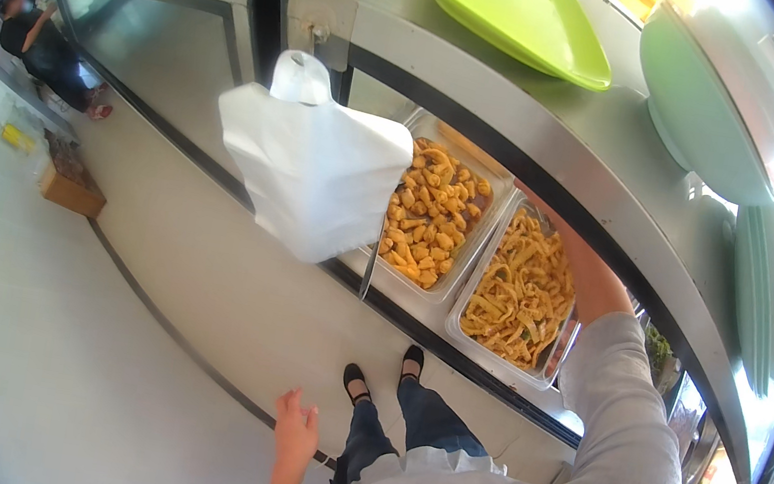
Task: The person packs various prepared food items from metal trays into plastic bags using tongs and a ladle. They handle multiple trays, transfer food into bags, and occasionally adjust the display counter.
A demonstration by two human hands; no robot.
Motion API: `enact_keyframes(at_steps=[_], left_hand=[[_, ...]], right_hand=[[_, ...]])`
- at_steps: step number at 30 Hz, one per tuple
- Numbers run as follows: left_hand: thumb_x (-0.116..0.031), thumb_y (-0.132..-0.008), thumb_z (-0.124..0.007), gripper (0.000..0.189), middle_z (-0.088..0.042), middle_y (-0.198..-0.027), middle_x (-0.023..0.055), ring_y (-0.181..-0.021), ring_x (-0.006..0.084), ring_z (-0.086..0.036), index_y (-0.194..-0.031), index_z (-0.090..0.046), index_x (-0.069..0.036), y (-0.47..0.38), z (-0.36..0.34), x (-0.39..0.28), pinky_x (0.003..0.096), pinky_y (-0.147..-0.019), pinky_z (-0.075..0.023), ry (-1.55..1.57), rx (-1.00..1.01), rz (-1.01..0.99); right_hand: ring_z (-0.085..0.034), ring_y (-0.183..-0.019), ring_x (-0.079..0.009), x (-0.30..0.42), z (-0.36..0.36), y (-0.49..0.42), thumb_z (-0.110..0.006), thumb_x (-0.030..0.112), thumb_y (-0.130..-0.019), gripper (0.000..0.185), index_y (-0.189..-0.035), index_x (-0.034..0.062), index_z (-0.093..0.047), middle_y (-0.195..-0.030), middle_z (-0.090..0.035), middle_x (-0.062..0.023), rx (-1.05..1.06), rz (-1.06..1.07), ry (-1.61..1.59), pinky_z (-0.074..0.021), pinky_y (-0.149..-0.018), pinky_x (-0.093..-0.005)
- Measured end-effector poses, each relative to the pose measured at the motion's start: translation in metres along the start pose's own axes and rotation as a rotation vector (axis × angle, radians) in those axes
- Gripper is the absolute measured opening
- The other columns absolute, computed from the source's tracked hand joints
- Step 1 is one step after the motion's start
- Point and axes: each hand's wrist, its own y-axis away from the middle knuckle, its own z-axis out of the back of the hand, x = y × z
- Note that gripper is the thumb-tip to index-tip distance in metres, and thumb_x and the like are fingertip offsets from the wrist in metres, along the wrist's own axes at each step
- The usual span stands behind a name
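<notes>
My left hand point(296, 425) hangs at my side over the floor, fingers loosely bent and apart, holding nothing. My right forearm point(598, 275) reaches into a display case under its curved metal frame point(569, 145). That frame hides most of my right hand, so its grip cannot be made out. Below the forearm sits a clear tray point(456, 323) of yellowish-brown strips of food point(520, 286). Beside it another clear tray point(500, 176) holds small golden-brown food pieces point(436, 219). White plastic bags point(315, 170) hang in front of the case, partly covering that second tray.
On the case top are a lime-green dish point(514, 11), a pale green bowl point(705, 102) and stacked plates point(758, 293). A cardboard box point(73, 188) lies by the wall. Another person point(53, 48) stands at the far left. A glass panel point(153, 38) leads that way.
</notes>
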Motion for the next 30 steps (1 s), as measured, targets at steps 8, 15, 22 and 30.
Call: enact_keyframes(at_steps=[8,15,22,30], left_hand=[[-0.020,-0.095,-0.066,0.052,-0.046,-0.143,0.0222,-0.100,0.0313,-0.067,-0.140,-0.050,-0.001,0.024,0.000,0.018,0.0439,-0.090,-0.0541,-0.065,0.043,0.090],[-0.024,-0.094,-0.066,0.051,-0.047,-0.142,0.0219,-0.110,0.0305,-0.063,-0.138,-0.053,0.000,0.036,0.002,0.017,0.0435,-0.097,-0.0503,-0.110,-0.031,0.033],[-0.021,-0.091,-0.069,0.035,-0.052,-0.134,0.0299,-0.124,0.0455,-0.051,-0.117,-0.061,0.001,0.011,0.008,0.026,0.0505,-0.104,-0.0437,-0.131,-0.131,-0.270],[-0.023,-0.091,-0.070,0.023,-0.057,-0.125,0.0283,-0.120,0.0446,-0.054,-0.094,-0.062,-0.001,-0.037,0.017,0.008,0.0500,-0.099,-0.0456,-0.146,0.050,-0.461]], right_hand=[[-0.068,-0.101,-0.0306,0.016,-0.014,-0.026,-0.063,0.014,-0.094,0.022,-0.113,0.0030,-0.068,-0.110,-0.070,-0.0150,-0.022,-0.044,-0.034,-0.0553,-0.083,-0.0414],[-0.068,-0.103,-0.0304,0.054,-0.001,0.024,-0.063,0.013,-0.094,0.023,-0.115,0.0025,-0.067,-0.112,-0.069,-0.0151,-0.194,0.086,-0.220,-0.0553,-0.083,-0.0412],[-0.070,-0.089,-0.0299,0.129,0.053,0.272,-0.061,0.020,-0.097,0.024,-0.118,0.0114,-0.067,-0.093,-0.071,-0.0139,-0.251,0.506,-0.897,-0.0573,-0.081,-0.0390],[-0.070,-0.074,-0.0329,0.124,0.045,0.428,-0.057,0.025,-0.096,0.018,-0.106,0.0121,-0.065,-0.086,-0.071,-0.0091,0.030,0.344,-0.598,-0.0558,-0.063,-0.0455]])
